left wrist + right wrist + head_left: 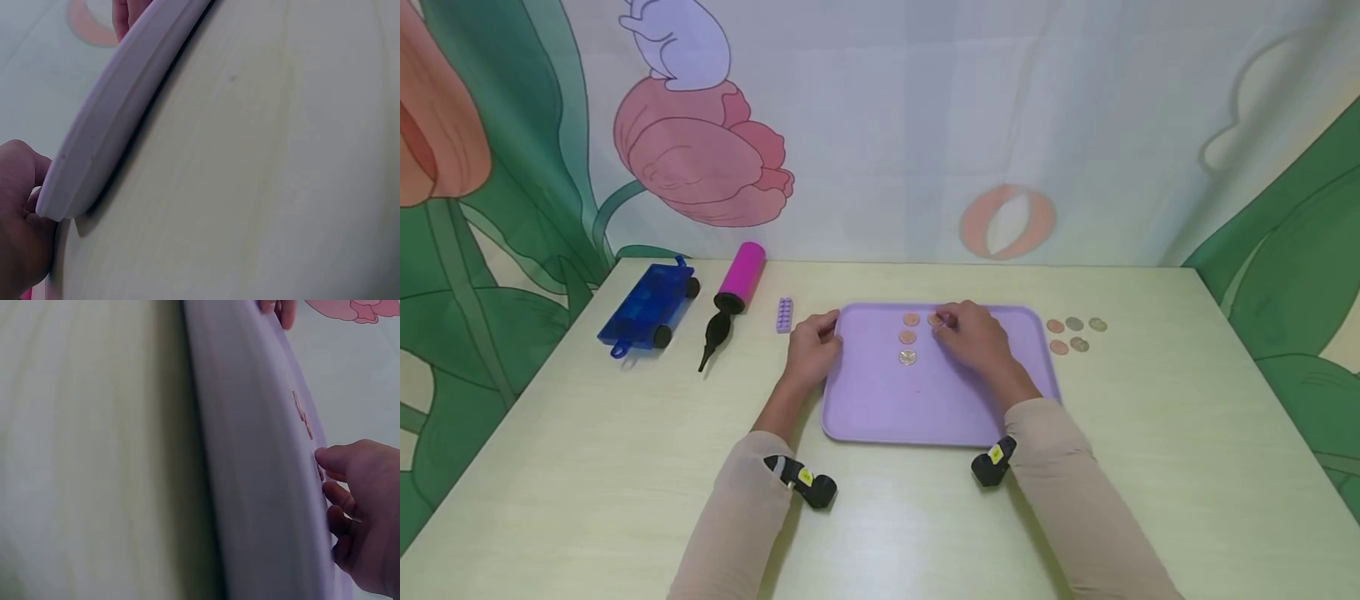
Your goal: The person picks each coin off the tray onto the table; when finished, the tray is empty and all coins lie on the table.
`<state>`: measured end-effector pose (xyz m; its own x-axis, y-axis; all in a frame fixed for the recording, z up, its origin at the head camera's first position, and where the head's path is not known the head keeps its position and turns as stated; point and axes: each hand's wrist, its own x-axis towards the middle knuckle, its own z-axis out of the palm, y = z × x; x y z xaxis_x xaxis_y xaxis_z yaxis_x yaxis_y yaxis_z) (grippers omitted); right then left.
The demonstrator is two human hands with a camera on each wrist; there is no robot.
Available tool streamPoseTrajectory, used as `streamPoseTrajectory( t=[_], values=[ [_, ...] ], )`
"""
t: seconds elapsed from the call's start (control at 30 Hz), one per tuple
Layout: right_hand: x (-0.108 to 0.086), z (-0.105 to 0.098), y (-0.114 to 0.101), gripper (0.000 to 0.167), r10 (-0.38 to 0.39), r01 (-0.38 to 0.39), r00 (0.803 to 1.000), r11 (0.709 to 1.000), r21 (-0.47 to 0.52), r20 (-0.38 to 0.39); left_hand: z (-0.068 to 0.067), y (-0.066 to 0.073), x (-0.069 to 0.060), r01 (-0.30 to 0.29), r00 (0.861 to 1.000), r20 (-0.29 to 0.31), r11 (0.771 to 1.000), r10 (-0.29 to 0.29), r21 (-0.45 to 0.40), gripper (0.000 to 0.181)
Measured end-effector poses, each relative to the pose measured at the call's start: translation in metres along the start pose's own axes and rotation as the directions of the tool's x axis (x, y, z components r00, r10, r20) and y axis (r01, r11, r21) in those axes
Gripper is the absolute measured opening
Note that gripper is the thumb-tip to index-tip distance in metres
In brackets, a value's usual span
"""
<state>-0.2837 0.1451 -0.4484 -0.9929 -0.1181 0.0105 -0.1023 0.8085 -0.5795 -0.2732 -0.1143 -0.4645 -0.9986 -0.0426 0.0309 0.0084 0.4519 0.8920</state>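
A lilac tray (880, 408) lies on the table, and my left hand (812, 343) holds its left rim near the far corner. The left wrist view shows that hand's thumb and fingers (25, 206) at the tray's edge. Over the tray, my right hand (976, 337) pinches a copper-coloured coin (933, 319) at its right side, low at the tray's surface. Left of this coin is another copper-coloured coin (911, 319), with a further copper one (907, 337) and a gold-coloured coin (907, 357) below it in a column.
Right of the tray lie several copper and silvery coins (1074, 323). To the left are a purple toy brick (784, 315), a pink hand pump (741, 275) with a black nozzle and a blue toy wagon (651, 307). A printed curtain (880, 125) hangs behind the table.
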Motion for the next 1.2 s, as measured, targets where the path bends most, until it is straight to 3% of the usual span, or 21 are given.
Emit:
streamPoseTrajectory(
  t=[0.3,0.7,0.97,1.2],
  values=[
    [-0.0016,0.0019,-0.0048,0.037,0.023,-0.023,1.000,0.999,-0.046,0.002,0.0003,-0.0002,-0.0001,0.015,1.000,0.008,1.000,-0.015,-0.002,0.050],
    [0.0009,0.0006,-0.0025,0.031,0.063,-0.063,0.997,0.998,-0.008,0.039,0.0015,0.0000,0.0006,0.024,1.000,0.011,1.000,-0.024,-0.010,0.050],
    [-0.0015,-0.0028,-0.0049,0.024,0.041,-0.038,0.997,0.998,-0.043,0.066,0.0013,0.0001,0.0004,0.018,1.000,0.011,1.000,-0.018,0.000,0.050],
    [-0.0009,-0.0016,0.0003,0.018,-0.041,0.046,0.996,0.997,-0.059,0.075,0.0001,0.0004,-0.0003,0.014,1.000,0.009,1.000,-0.014,-0.010,0.049]
  ],
)
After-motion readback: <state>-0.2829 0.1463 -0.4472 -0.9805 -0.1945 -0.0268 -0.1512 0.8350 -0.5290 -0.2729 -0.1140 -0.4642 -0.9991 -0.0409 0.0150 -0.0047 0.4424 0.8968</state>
